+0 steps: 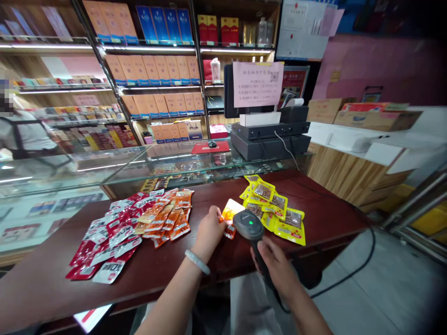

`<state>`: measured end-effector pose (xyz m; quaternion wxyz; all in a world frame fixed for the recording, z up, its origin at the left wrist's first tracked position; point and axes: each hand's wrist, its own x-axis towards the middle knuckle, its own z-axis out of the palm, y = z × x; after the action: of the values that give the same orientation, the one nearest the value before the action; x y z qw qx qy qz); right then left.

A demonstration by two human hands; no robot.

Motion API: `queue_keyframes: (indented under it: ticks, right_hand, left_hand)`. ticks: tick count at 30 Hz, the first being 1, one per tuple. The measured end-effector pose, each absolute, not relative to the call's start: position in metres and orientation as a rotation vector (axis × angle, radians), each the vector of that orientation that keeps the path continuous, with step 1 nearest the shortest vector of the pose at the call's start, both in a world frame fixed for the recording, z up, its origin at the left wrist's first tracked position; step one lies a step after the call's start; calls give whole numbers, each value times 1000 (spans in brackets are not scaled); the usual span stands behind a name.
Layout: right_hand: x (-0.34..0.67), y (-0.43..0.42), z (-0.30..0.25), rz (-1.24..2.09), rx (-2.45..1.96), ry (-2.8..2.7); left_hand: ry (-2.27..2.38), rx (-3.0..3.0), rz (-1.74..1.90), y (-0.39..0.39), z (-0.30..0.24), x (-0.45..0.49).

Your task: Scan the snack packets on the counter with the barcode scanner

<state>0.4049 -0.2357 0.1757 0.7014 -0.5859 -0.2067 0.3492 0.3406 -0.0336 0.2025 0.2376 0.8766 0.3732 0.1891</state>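
Note:
My right hand is wrapped round the handle of a black barcode scanner, which shows a small green light on top. Pinched in my left hand is an orange snack packet, lit brightly under the scanner's head. Part of the packet is hidden by the scanner. Another orange packet shows just below it. Left of my left hand lies a pile of orange packets, next to a larger spread of red and white packets. Yellow packets are heaped beyond the scanner on the right.
The dark red table meets a glass display counter. A cash register with a paper sign stands behind it. The scanner's cable loops at the right. Boxed goods fill the shelves. A person is at the far left.

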Motion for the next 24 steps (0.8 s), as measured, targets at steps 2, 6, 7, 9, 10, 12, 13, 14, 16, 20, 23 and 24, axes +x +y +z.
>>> queue_keyframes:
  ticks: [2, 6, 7, 9, 10, 12, 13, 14, 16, 20, 23, 24]
  right_hand:
    - [407, -240, 173, 757, -1297, -409]
    - [414, -252, 172, 689, -1286, -273]
    - [415, -255, 172, 667, -1285, -249]
    - [419, -261, 171, 623, -1282, -216]
    - [420, -264, 170, 604, -1283, -207]
    - [423, -269, 168, 579, -1290, -193]
    - [424, -271, 167, 575, -1296, -185]
    - [424, -273, 166, 575, -1301, -179]
    - [425, -275, 164, 576, -1306, -171]
    - [424, -263, 169, 634, -1269, -222]
    - [423, -238, 182, 704, -1207, -306]
    - [423, -228, 187, 715, -1176, -317]
  left_hand:
    - [1007, 2336, 572, -34, 207, 349]
    - [897, 2266, 690, -41, 214, 387]
    - [856, 2254, 705, -44, 213, 400]
    - [779, 2229, 705, -50, 211, 425]
    - [751, 2218, 694, -53, 209, 436]
    - [722, 2197, 680, -56, 206, 452]
    - [716, 2181, 688, -56, 204, 455]
    - [716, 2158, 709, -54, 203, 457]
    - [733, 2095, 749, -46, 200, 453]
    - [846, 1869, 691, -17, 193, 442]
    - [941, 1763, 644, 7, 189, 444]
    - [964, 1763, 633, 13, 188, 446]
